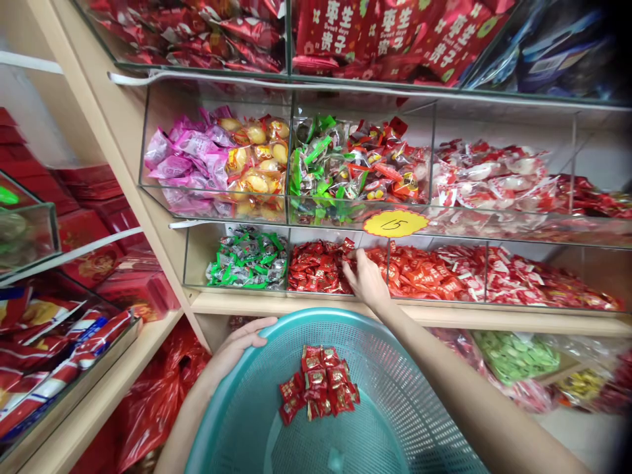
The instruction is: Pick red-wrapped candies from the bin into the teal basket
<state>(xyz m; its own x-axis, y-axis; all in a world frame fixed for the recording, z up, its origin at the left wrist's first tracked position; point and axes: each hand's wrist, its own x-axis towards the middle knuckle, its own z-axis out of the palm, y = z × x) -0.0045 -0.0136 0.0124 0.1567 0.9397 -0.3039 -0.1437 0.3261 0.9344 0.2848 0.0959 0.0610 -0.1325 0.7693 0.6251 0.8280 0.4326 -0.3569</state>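
Being clasped at its rim (316, 314) by the left hand (244, 339), the basket (390, 395) seems steadied; the right hand (366, 278) is curled among candies (316, 266), any pinch hidden.

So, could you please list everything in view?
basket: one, teal, front centre
loose packets: pile, red, in basket
bin packets: many, red, orange, green, pink, yellow, white, middle and lower rows
large packets: several, red, blue, top row
tag: one, yellow, middle row
boxes: several, red, left shelves
striped packets: several, red and white, far left
plastic bag: count unclear, red, lower left
bagged packets: many, green, under shelves
shelves: several, pale wood, throughout
left hand: one, bare, on basket rim
right hand: one, bare, at red bin packets
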